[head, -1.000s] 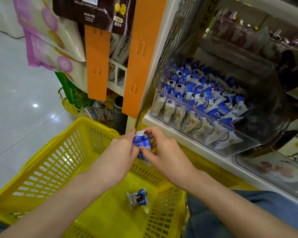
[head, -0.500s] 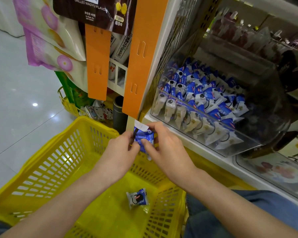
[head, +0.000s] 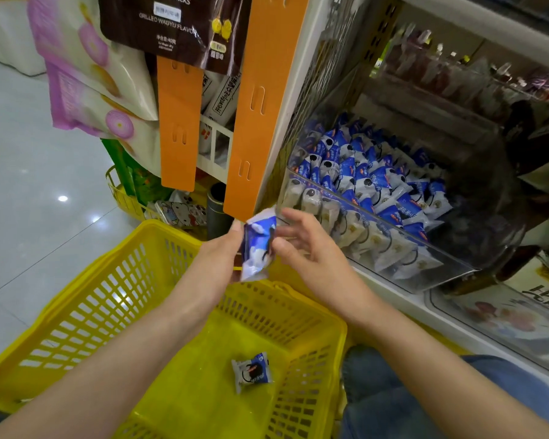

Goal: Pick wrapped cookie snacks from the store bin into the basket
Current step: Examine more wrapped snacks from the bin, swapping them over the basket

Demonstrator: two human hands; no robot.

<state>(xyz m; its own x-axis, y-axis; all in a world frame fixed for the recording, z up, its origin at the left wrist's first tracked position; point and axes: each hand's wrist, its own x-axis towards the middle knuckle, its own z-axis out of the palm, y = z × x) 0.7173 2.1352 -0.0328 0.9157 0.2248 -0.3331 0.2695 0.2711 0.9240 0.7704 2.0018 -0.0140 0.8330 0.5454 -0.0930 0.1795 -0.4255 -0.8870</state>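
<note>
One snack (head: 251, 371) lies on the basket (head: 76, 289) floor, toward its right wall. Left hand (head: 217, 258) pinches a second snack (head: 256, 248) above the basket's far rim, just short of the bin (head: 457, 270). Right hand (head: 308, 248) is beside it, fingers splayed, holding nothing; whether its thumb touches the wrapper is unclear. Risk: let go here, the second snack is over the rim, not the floor, and could clip it and fall outside. Slick wrapper, one-hand pinch: it may slip early.
</note>
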